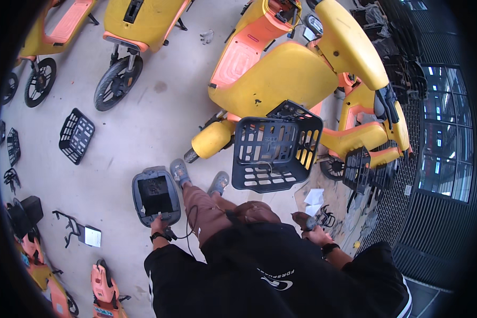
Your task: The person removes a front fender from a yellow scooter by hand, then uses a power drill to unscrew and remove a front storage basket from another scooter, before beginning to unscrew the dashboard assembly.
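On the left, my left hand (157, 224) grips the near edge of a dark grey, rounded plastic housing (139, 199) with a black rectangular recess. A thin dark cable hangs beside that wrist. Off to the right, my right hand (317, 235) is closed round a dark, stubby handheld tool (302, 220); its exact kind is not plain. Ahead of me a black slotted basket (275, 177) is fixed at the front of a yellow and pink scooter (281, 74). The basket is apart from both hands.
More yellow and pink scooters (143, 24) stand at the far left, others (105, 286) at the near left. A loose black basket (76, 136) lies on the floor. White papers (314, 200) and small parts are at the right, before a dark slatted wall (434, 233).
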A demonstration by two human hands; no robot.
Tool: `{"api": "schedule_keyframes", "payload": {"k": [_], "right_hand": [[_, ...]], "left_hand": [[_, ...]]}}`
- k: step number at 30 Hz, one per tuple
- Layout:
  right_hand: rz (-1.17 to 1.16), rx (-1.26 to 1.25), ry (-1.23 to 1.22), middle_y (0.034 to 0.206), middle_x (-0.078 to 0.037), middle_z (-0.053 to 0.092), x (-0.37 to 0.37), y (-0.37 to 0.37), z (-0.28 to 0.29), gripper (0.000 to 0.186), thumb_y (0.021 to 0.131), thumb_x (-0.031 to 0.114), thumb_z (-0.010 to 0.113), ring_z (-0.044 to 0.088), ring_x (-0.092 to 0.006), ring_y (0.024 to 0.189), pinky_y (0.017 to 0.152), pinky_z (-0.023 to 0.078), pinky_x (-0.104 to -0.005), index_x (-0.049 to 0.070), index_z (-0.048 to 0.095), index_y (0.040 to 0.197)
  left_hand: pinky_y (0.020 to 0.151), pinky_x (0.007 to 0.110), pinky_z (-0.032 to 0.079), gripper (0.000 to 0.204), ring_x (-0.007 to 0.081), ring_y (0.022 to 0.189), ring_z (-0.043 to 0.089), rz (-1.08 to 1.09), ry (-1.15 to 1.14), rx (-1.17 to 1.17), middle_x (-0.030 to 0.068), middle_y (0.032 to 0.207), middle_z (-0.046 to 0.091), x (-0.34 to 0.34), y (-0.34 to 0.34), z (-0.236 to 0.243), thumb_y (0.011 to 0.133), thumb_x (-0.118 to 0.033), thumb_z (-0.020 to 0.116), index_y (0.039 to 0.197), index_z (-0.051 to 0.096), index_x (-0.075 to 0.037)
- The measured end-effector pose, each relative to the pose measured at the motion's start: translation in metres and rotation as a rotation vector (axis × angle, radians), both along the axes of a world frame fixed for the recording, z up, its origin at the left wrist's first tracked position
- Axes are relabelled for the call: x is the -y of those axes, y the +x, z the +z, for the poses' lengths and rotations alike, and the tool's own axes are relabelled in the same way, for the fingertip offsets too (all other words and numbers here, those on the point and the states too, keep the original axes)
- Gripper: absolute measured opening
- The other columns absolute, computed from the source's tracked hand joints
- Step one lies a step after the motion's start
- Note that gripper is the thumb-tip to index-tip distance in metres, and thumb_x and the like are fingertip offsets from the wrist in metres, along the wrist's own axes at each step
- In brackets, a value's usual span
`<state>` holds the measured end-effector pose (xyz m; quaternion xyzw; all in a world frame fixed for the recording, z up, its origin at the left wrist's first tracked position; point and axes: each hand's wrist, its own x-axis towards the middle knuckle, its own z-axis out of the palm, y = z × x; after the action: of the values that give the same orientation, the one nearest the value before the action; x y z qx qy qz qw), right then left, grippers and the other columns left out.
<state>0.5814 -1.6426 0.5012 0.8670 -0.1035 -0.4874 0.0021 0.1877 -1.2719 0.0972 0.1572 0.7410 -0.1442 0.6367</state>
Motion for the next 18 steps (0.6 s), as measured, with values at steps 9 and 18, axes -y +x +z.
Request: {"api": "schedule_keyframes", "payload": {"k": [9, 18], "right_hand": [[-0.097, -0.084, 0.541, 0.076, -0.008, 0.064, -0.068, 0.025, 0.053, 0.035, 0.066, 0.015, 0.067, 0.061, -0.018, 0.067, 0.063, 0.049, -0.0314, 0.001, 0.063, 0.099], [0.455, 0.46, 0.723, 0.101, -0.021, 0.062, -0.147, 0.099, 0.036, 0.059, 0.062, 0.023, 0.072, 0.06, -0.0389, 0.092, 0.08, 0.048, -0.0436, 0.002, 0.052, 0.113]], "left_hand": [[0.055, 0.03, 0.048, 0.023, 0.0174, 0.059, 0.062, -0.697, 0.804, 0.198, 0.0115, 0.069, 0.066, -0.178, 0.098, 0.121, 0.087, -0.017, 0.057, 0.093, 0.062, 0.005], [0.068, 0.027, 0.051, 0.03, 0.0167, 0.07, 0.066, -0.875, 0.799, 0.748, 0.0126, 0.075, 0.067, -0.137, 0.291, 0.32, 0.093, -0.023, 0.055, 0.098, 0.062, 0.006]]}}
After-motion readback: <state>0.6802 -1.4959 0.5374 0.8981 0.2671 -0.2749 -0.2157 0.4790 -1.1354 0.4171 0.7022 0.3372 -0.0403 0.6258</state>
